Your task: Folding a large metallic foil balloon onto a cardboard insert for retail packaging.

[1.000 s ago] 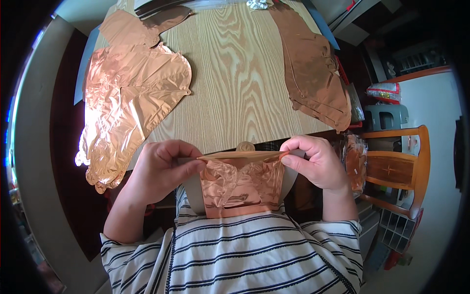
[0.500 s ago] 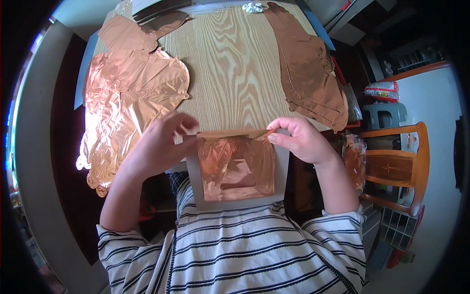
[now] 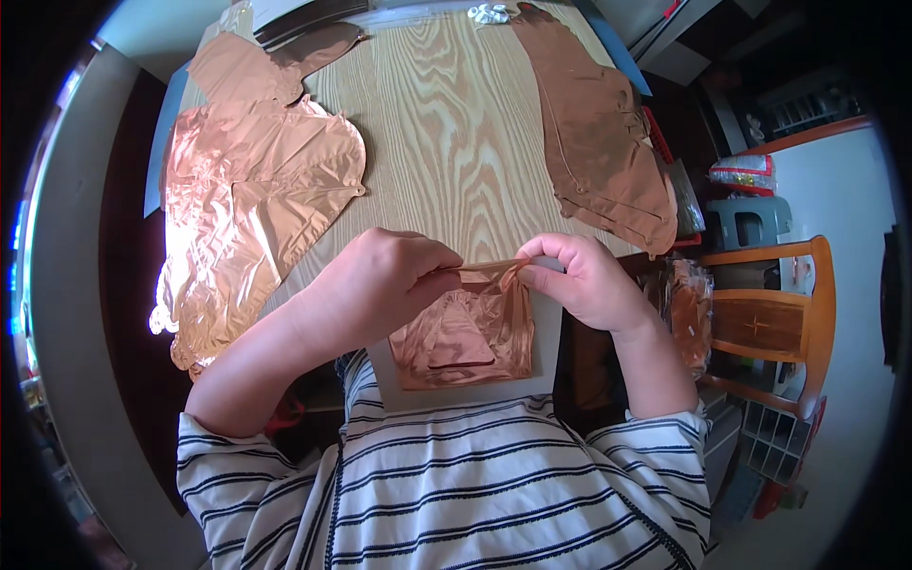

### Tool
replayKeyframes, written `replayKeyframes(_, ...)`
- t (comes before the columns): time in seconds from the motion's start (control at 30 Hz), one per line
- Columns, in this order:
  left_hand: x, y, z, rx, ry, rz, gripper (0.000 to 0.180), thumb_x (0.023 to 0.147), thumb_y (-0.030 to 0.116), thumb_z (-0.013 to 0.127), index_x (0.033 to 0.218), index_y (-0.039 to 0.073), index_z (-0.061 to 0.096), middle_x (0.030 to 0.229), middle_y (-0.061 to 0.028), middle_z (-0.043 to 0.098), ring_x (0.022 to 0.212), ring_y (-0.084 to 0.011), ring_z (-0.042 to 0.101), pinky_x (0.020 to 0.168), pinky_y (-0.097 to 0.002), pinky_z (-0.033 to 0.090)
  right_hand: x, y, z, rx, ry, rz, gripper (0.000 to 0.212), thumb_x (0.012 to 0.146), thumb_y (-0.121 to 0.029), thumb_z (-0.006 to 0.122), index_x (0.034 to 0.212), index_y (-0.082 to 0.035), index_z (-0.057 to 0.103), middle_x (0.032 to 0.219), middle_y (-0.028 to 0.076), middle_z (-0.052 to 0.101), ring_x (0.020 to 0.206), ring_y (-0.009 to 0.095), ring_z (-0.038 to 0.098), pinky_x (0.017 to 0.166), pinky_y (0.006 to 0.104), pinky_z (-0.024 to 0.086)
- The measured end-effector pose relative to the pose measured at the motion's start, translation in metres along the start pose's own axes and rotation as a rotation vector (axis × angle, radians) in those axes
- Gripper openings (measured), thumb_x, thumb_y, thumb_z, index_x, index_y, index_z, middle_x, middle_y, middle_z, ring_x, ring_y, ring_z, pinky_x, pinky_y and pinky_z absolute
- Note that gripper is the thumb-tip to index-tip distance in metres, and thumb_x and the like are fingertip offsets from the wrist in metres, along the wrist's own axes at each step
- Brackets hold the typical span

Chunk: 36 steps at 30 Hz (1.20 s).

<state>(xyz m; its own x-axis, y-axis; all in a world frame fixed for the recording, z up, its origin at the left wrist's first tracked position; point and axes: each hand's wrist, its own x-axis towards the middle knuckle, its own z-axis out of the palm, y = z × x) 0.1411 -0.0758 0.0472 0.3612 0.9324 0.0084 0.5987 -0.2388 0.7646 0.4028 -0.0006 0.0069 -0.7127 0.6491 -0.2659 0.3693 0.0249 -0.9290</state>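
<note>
Head view: single wide fisheye, worn on the person's head, facing steeply down.
Vantage above and behind the hands, close to them; striped torso fills the lower frame; forearms enter from the lower edge; wooden counter (image 3: 456,142) stretches to the upper edge; straight edges bow toward the dark round rim; wooden chair (image 3: 774,318) and floor at the right margin; no second view to overlap.

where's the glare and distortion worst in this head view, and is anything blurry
In the head view, glare is strongest on the crumpled copper foil sheet at the left, which blows out near its left edge; the darker foil sheet at the right looks matte. Fisheye bending curves the wooden table edges and darkens the rim. The left hand, right hand and the folded foil piece they pinch look sharp.
</note>
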Motion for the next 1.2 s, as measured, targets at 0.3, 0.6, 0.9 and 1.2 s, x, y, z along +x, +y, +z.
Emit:
replayKeyframes(0.3,0.010,0.001,-0.008,-0.205,-0.158,-0.387,0.019,0.094,0.012,0.072,0.104,-0.004,0.072,0.085,-0.0077,0.074,0.076,-0.0087,0.066,0.069,-0.0266,0.053,-0.002,0.000,0.002,0.023,0.067,-0.028,0.016,0.095,-0.009,0.068,0.105,0.003,0.067,0.086,0.006,0.070,0.083,0.007,0.060,0.078,0.0280,0.050)
replayKeyframes(0.6,0.012,-0.029,-0.003,-0.323,-0.156,-0.336,0.023,0.091,0.018,0.074,0.100,-0.003,0.073,0.074,-0.0072,0.069,0.064,-0.0099,0.060,0.061,-0.0270,0.049,0.001,0.016,0.008,0.358,0.089,-0.010,0.029,0.098,-0.016,0.069,0.120,0.001,0.061,0.100,0.001,0.066,0.091,0.007,0.059,0.082,0.0251,0.049)
replayKeyframes(0.9,0.013,-0.052,-0.001,-0.419,-0.206,-0.482,0.015,0.095,0.010,0.072,0.104,-0.003,0.069,0.086,-0.0008,0.070,0.076,-0.0036,0.061,0.068,-0.0207,0.050,-0.066,0.053,0.056,0.686,0.079,0.149,0.051,0.092,-0.023,0.077,0.130,0.002,0.054,0.118,0.005,0.065,0.107,0.010,0.061,0.093,0.0276,0.051)
replayKeyframes(1.2,0.016,-0.061,0.006,-0.510,-0.200,-0.478,0.024,0.096,0.016,0.072,0.106,-0.005,0.069,0.084,-0.0024,0.071,0.074,-0.0046,0.063,0.064,-0.0211,0.049,-0.072,0.051,0.068,0.591,0.172,0.149,0.027,0.095,-0.014,0.074,0.117,0.000,0.065,0.104,0.000,0.070,0.094,0.006,0.062,0.086,0.0238,0.050)
